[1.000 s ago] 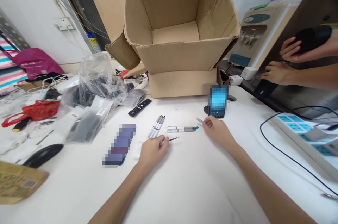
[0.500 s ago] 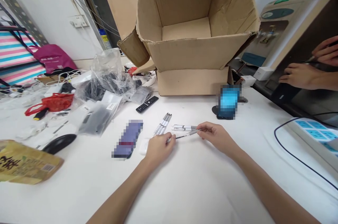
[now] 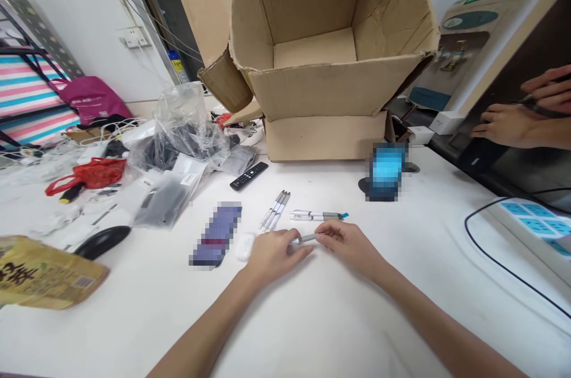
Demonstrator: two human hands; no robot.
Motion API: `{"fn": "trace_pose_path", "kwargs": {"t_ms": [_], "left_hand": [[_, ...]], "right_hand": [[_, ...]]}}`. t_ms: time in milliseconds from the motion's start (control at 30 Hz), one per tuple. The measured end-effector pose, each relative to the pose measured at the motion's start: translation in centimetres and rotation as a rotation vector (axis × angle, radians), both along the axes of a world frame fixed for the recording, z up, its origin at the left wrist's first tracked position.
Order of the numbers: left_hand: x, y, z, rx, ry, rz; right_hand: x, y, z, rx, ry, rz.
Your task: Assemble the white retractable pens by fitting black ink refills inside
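Between my two hands is a white pen with a grey grip point(image 3: 307, 239). My left hand point(image 3: 273, 255) closes around its white end, which the fingers mostly hide. The fingertips of my right hand point(image 3: 350, 247) pinch the grey end. Just beyond them, several white and grey pens point(image 3: 312, 216) lie sideways, with a small blue piece at their right tip. More such pens point(image 3: 275, 210) lie side by side, pointing away from me. A small white case point(image 3: 245, 246) touches or nearly touches my left hand, and a pixelated phone-like slab point(image 3: 217, 234) lies to its left.
A large open cardboard box point(image 3: 325, 137) stands at the back. Before it are a black remote point(image 3: 248, 176) and a pixelated phone on a stand point(image 3: 386, 173). Plastic bags point(image 3: 167, 197) and a yellow pouch point(image 3: 49, 274) occupy the left. At right are a power strip point(image 3: 535, 226) and another person's hands point(image 3: 513, 125).
My right hand has moved left and nearer to me, closing the gap to my left hand. The thin dark refill that showed between them is out of sight, and the blue piece is uncovered.
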State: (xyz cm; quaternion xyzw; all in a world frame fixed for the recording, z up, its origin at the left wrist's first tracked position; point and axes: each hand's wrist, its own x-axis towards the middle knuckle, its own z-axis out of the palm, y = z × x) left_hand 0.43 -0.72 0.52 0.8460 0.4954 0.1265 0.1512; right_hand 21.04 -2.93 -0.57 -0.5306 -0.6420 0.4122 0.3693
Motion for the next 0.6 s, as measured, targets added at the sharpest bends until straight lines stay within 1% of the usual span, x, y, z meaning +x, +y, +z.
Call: {"fn": "trace_pose_path", "kwargs": {"t_ms": [100,200,300,367,433,500,600], "left_hand": [[0.04,-0.22,-0.17,-0.012,-0.018,-0.013],[0.07,-0.38,-0.31,0.019,-0.047,-0.078],[-0.01,-0.32,-0.26,0.043,-0.053,-0.119],[-0.11,-0.18,-0.15,0.038,-0.040,-0.120],[-0.22,-0.05,-0.10,0.038,-0.030,-0.115],[-0.32,-0.01,-0.21,0.040,-0.040,-0.114],[-0.42,-0.04,-0.61,0.054,-0.079,-0.137]], "right_hand": [[-0.18,-0.32,0.24,0.030,-0.121,-0.023],[-0.21,-0.49,0.29,0.021,-0.193,-0.036],[-0.15,-0.53,0.44,0.005,-0.209,-0.034],[-0.08,-0.51,0.68,0.045,-0.184,-0.020],[-0.05,-0.49,0.92,0.101,-0.150,0.024],[-0.10,-0.51,1.02,0.122,-0.150,0.053],[-0.36,-0.64,0.87,0.118,-0.222,0.005]]}}
